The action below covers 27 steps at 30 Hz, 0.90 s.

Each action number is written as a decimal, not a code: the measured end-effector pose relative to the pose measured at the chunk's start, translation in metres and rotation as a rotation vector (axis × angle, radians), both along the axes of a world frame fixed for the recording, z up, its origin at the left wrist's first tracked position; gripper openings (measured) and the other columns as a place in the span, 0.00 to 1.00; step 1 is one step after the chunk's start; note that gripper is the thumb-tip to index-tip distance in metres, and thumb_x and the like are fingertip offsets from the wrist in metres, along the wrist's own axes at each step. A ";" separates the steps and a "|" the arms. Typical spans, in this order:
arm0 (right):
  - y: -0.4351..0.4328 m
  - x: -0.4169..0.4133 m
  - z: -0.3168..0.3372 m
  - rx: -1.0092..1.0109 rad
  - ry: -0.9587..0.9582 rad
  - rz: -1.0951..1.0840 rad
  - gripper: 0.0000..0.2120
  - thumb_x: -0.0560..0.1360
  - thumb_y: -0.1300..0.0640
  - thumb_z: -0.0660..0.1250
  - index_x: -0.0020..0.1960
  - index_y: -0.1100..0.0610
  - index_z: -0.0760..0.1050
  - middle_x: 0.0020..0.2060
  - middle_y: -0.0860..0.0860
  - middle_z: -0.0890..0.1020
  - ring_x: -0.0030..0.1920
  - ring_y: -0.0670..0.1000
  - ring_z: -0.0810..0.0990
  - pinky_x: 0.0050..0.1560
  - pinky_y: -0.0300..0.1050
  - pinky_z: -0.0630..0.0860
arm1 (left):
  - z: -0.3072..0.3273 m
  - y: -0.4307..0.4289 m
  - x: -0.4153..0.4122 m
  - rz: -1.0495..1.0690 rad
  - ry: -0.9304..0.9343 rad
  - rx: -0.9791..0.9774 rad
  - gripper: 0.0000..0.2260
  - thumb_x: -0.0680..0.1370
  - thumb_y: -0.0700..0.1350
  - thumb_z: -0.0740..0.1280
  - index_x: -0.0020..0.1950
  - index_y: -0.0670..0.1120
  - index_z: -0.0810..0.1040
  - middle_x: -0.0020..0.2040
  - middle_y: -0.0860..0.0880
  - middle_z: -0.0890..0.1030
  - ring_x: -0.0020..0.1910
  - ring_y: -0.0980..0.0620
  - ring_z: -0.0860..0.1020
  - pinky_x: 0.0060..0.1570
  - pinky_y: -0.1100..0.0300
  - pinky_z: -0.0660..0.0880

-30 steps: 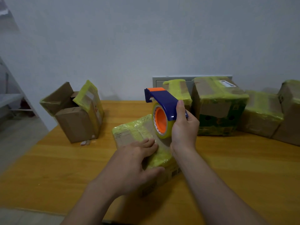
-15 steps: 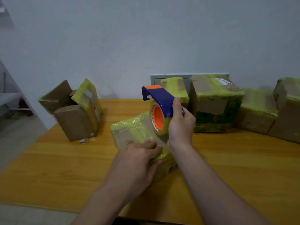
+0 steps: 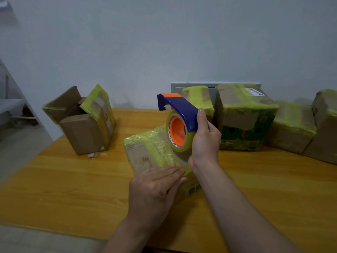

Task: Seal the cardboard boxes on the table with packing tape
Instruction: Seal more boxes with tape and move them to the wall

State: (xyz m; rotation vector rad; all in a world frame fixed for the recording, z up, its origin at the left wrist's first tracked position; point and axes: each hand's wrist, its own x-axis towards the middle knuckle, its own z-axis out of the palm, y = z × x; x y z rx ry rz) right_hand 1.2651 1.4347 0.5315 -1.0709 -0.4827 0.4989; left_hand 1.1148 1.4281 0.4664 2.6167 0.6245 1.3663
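Note:
A flat cardboard box (image 3: 145, 154) wrapped in yellow-green tape lies on the wooden table (image 3: 73, 189) in front of me. My left hand (image 3: 155, 189) presses flat on the box's near edge, fingers straight. My right hand (image 3: 205, 141) grips a blue and orange tape dispenser (image 3: 179, 115) with a roll of yellowish tape (image 3: 177, 133), held upright on the box top. A strip of tape seems to run from the roll down toward my left fingertips.
An open cardboard box (image 3: 83, 123) with raised flaps stands at the left rear. Several taped boxes (image 3: 244, 117) line the back and right along the wall. A paper scrap (image 3: 93, 154) lies beside the open box. The table's near edge is close below my arms.
My left hand has flattened and slid slightly toward me along the box's near edge. The dispenser stays nearly where it was on the box top.

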 end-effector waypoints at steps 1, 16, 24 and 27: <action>0.000 0.000 0.000 0.004 0.005 0.001 0.21 0.82 0.43 0.62 0.55 0.59 0.83 0.39 0.47 0.86 0.39 0.42 0.83 0.37 0.34 0.76 | 0.001 0.000 0.000 -0.001 0.001 -0.008 0.09 0.78 0.52 0.72 0.53 0.51 0.89 0.53 0.57 0.87 0.54 0.63 0.84 0.53 0.59 0.82; -0.014 0.002 0.007 0.078 0.117 0.138 0.20 0.82 0.44 0.61 0.57 0.57 0.83 0.47 0.54 0.87 0.51 0.53 0.85 0.50 0.48 0.81 | 0.033 0.045 -0.019 0.013 0.447 -0.299 0.32 0.69 0.69 0.73 0.72 0.65 0.74 0.74 0.68 0.70 0.75 0.72 0.58 0.81 0.52 0.52; -0.068 0.051 0.030 0.039 -0.046 0.189 0.18 0.80 0.47 0.63 0.40 0.52 0.87 0.37 0.52 0.84 0.42 0.54 0.81 0.44 0.48 0.75 | 0.055 0.071 -0.017 -0.019 0.485 -0.369 0.27 0.69 0.62 0.79 0.67 0.63 0.76 0.73 0.69 0.70 0.77 0.69 0.56 0.83 0.49 0.45; -0.090 0.063 0.032 -0.012 -0.234 0.198 0.17 0.76 0.46 0.65 0.38 0.54 0.86 0.32 0.51 0.82 0.35 0.50 0.80 0.37 0.41 0.75 | 0.059 0.074 -0.024 0.019 0.507 -0.380 0.29 0.70 0.61 0.79 0.69 0.61 0.78 0.74 0.64 0.72 0.75 0.66 0.61 0.81 0.54 0.54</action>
